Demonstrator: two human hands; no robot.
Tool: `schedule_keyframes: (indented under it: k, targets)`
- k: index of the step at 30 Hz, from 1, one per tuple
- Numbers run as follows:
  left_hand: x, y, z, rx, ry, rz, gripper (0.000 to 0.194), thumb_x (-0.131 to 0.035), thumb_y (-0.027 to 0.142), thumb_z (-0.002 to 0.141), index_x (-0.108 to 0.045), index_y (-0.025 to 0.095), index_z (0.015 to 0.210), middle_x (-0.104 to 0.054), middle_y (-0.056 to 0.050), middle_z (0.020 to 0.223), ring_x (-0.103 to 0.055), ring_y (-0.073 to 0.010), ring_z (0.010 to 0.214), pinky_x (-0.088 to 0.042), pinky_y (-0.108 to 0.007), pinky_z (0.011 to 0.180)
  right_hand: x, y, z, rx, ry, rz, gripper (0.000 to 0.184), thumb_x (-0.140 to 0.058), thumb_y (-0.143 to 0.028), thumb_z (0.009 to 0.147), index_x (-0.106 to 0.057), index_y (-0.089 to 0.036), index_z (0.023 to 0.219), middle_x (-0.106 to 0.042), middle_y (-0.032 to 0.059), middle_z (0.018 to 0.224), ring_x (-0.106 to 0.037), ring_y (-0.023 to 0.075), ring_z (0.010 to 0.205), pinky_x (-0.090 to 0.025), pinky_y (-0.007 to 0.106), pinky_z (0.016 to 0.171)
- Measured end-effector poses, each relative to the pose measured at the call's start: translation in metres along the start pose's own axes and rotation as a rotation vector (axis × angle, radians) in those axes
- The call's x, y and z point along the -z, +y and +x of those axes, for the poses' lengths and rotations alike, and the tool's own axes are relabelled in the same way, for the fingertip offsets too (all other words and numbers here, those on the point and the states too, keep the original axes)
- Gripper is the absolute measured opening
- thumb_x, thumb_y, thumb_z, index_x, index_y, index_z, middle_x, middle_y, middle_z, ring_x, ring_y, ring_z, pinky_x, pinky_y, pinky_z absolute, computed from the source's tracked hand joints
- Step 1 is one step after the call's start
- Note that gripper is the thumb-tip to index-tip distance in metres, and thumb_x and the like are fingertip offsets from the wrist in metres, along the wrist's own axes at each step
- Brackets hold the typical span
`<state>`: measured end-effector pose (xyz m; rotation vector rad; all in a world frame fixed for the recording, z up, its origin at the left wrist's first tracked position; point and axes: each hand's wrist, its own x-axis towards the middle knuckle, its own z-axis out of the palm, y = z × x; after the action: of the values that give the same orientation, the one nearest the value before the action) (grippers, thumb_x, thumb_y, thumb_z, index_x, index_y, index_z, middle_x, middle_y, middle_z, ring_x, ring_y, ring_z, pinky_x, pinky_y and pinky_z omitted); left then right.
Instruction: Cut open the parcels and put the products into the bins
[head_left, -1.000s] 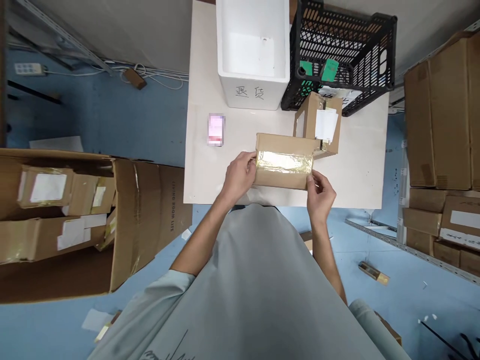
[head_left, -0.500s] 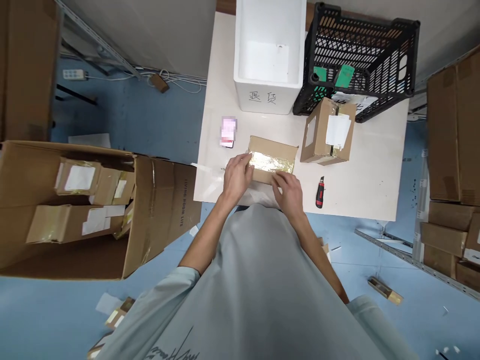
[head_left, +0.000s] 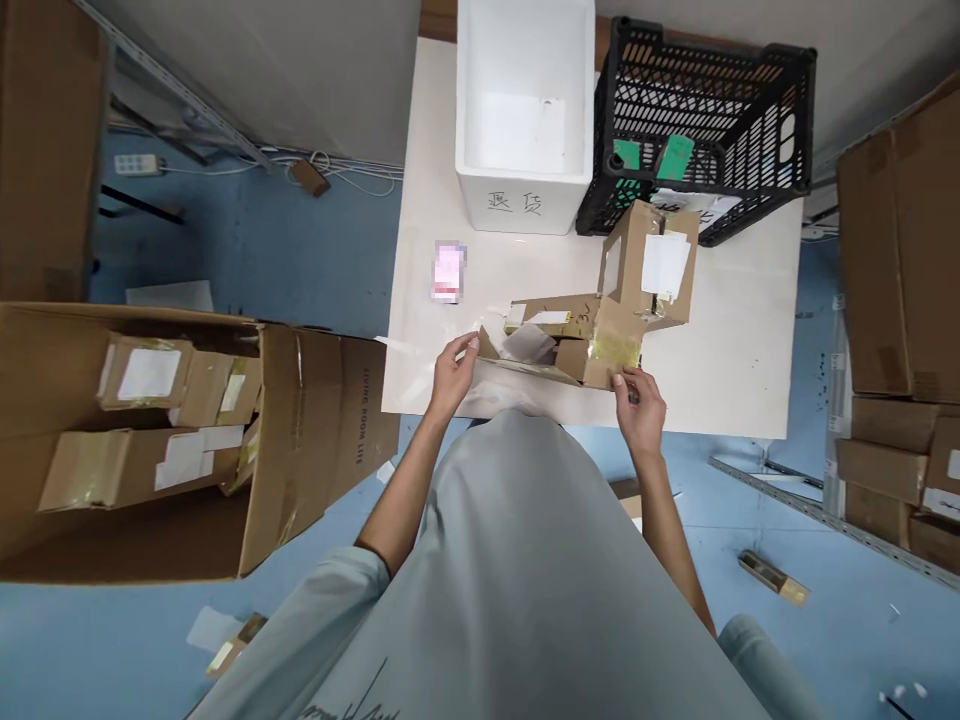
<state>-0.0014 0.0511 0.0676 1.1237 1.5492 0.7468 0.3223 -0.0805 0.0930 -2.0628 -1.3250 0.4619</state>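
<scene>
A small cardboard box [head_left: 551, 372] lies at the table's near edge, its top flaps spread apart and glossy tape on the right flap. Greyish-white paper [head_left: 529, 343] shows in the opening. My left hand [head_left: 454, 372] pinches the left flap between thumb and fingers. At the right flap's near corner, my right hand [head_left: 640, 405] has its thumb and fingers closed on the cardboard edge. A red and black utility knife is mostly hidden behind that hand. Just beyond stands a taller taped carton [head_left: 624, 255] with white labels.
A white foam box [head_left: 517, 200] and a black plastic crate [head_left: 802, 120] stand at the table's back. A phone [head_left: 448, 272] lies left of my hands. On the left is a big carton [head_left: 322, 420] holding several parcels. Stacked cartons [head_left: 881, 465] line the right side.
The small box was closed with tape along its top; now its flaps are spread. My hands have moved apart, left and right, to the outer ends of the flaps.
</scene>
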Motion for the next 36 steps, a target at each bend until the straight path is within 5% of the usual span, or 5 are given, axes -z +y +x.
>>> schedule_keyframes:
  k: [7, 20, 27, 32, 36]
  targets:
    - [-0.041, -0.014, 0.01, 0.384, -0.06, -0.169, 0.064, -0.079, 0.032, 0.095, -0.06, 0.014, 0.154, -0.066, -0.025, 0.155, -0.07, -0.0336, 0.139, -0.062, -0.047, 0.113, 0.013, 0.026, -0.008, -0.32, -0.017, 0.187, 0.076, -0.063, -0.084, 0.097, -0.079, -0.016, 0.128, -0.075, 0.025, 0.146, -0.071, 0.0359, 0.136, -0.066, 0.049, 0.099]
    - [-0.011, -0.024, -0.031, 0.186, -0.069, -0.151, 0.088, -0.077, 0.014, 0.067, -0.063, 0.021, 0.154, -0.067, -0.017, 0.155, -0.074, -0.0276, 0.118, -0.065, -0.039, 0.095, -0.054, 0.039, -0.018, -0.536, -0.184, 0.612, 0.089, -0.08, -0.084, 0.08, -0.076, -0.018, 0.139, -0.075, 0.0219, 0.15, -0.073, 0.0376, 0.137, -0.061, 0.057, 0.116]
    - [-0.039, -0.034, -0.042, 0.139, -0.106, -0.167, 0.073, -0.077, 0.013, 0.073, -0.069, 0.021, 0.145, -0.066, -0.016, 0.159, -0.074, -0.0277, 0.122, -0.065, -0.043, 0.102, -0.039, 0.05, 0.006, -0.392, -0.174, 0.376, 0.086, -0.074, -0.083, 0.084, -0.076, -0.015, 0.136, -0.078, 0.0243, 0.141, -0.075, 0.0372, 0.132, -0.061, 0.056, 0.114]
    - [-0.029, -0.05, -0.033, 0.093, -0.104, -0.133, 0.056, -0.08, 0.027, 0.088, -0.07, 0.02, 0.143, -0.074, -0.017, 0.144, -0.076, -0.0287, 0.121, -0.062, -0.046, 0.109, 0.005, -0.006, 0.003, -0.16, 0.017, 0.076, 0.06, -0.067, -0.067, 0.101, -0.077, -0.019, 0.136, -0.076, 0.0205, 0.141, -0.073, 0.0332, 0.131, -0.063, 0.054, 0.111]
    - [0.041, -0.082, 0.0, 0.063, 0.081, 0.106, 0.066, -0.079, 0.023, 0.09, -0.063, 0.019, 0.153, -0.063, -0.021, 0.156, -0.07, -0.0341, 0.135, -0.062, -0.049, 0.112, 0.02, -0.077, -0.021, -0.067, -0.311, 0.217, 0.042, -0.063, -0.058, 0.11, -0.084, -0.024, 0.121, -0.084, 0.01, 0.121, -0.079, 0.0241, 0.108, -0.068, 0.038, 0.092]
